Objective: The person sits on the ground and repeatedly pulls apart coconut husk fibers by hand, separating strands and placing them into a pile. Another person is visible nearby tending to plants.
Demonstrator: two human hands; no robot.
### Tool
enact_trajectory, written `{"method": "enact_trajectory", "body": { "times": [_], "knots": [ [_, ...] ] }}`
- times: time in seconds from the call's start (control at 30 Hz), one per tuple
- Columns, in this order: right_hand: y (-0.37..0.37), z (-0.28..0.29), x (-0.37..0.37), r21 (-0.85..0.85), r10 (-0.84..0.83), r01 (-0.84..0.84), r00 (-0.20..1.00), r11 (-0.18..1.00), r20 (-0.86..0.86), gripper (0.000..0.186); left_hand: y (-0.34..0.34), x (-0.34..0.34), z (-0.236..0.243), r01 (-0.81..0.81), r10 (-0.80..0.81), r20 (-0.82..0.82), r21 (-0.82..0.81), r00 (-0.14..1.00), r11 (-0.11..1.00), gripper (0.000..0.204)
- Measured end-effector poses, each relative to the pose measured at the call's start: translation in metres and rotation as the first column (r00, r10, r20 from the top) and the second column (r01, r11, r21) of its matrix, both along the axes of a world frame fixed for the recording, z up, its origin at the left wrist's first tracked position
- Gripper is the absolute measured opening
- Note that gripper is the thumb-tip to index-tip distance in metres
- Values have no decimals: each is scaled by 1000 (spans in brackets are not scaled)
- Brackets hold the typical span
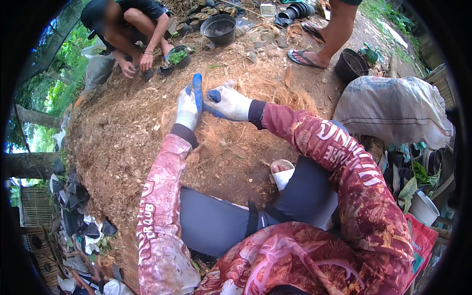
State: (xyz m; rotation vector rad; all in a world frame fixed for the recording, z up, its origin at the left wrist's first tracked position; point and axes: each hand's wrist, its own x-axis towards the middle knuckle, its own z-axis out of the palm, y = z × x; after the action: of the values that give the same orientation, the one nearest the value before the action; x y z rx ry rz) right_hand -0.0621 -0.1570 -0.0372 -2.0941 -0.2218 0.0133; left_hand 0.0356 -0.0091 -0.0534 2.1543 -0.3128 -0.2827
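Note:
Both my hands wear white knit gloves with blue-coated palms, and they meet above loose brown coir fibre [231, 140]. My left hand [190, 104] stands with its fingers stretched out and its blue palm turned to the right. From the right, my right hand [228, 102] reaches across, its blue-coated fingers extended against or just beside the left palm. Nothing shows in either hand. A thicker tuft of orange-brown fibre [292, 98] lies right of them. Where the gloves overlap, some fingertips are hidden.
A broad mound of brown fibrous material [113, 147] spreads leftward. Ahead, a crouching person [132, 29] handles a small dark item near a black pot of green plants [178, 56]. Another black pot [219, 30], a sandalled foot [309, 58] and a stuffed white sack [393, 110] surround the area.

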Motion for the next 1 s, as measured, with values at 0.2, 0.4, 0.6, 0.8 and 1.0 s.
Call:
{"method": "enact_trajectory", "body": {
  "times": [0.2,0.4,0.6,0.8,1.0],
  "knots": [
    [-48,42,-19,414,-175,191,982,890,-77,31,73,28,-16,-314,322,-161,73,933,947,84],
    [-49,26,-18,192,4,24,990,981,-144,24,58,22,8,-229,-28,-386,-602,922,765,75],
    [-9,-2,-9,-272,-67,148,956,951,286,59,-7,-5,26,-200,17,-253,-722,967,662,67],
    [-9,5,-19,-371,-25,132,960,919,279,48,-13,-7,16,-157,132,-84,-505,988,848,82],
    [-1,22,-32,-394,-130,317,892,863,433,43,-3,-4,21,-243,235,-69,-390,969,888,83]
  ]
}}
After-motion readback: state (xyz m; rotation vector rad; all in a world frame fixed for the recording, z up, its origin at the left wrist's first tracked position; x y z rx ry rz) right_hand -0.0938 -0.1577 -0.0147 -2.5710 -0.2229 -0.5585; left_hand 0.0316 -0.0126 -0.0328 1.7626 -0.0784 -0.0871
